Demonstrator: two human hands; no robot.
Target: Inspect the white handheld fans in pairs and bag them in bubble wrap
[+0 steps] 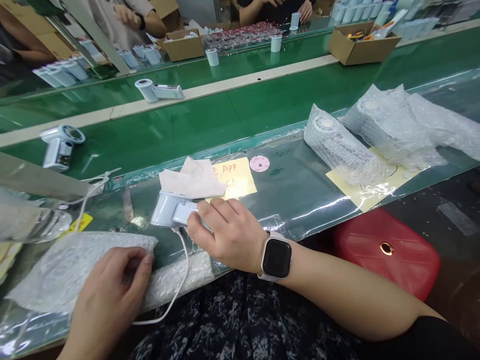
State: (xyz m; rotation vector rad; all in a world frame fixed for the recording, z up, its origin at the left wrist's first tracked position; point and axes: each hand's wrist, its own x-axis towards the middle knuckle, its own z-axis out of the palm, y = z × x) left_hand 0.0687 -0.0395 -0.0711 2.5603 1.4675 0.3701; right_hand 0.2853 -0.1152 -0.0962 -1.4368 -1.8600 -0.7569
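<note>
Pale-blue handheld device (168,211) was grasped by my right hand (225,235); my left hand (108,295) lay on bubble wrap (78,265), grip unclear; trailing white cable (183,280) could snag, jerking the device loose.

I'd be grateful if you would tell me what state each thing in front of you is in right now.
Right hand: gripping the appliance's handle.
Left hand: fingers curled, on the bubble wrap sheet.
Pale blue handheld appliance: unwrapped, lying on the plastic sheeting.
White cable: slack, looped.
Bubble wrap sheet: lying flat.
Bubble-wrapped bundle: wrapped.
Smartwatch: screen dark.
Cardboard box: open.
</note>
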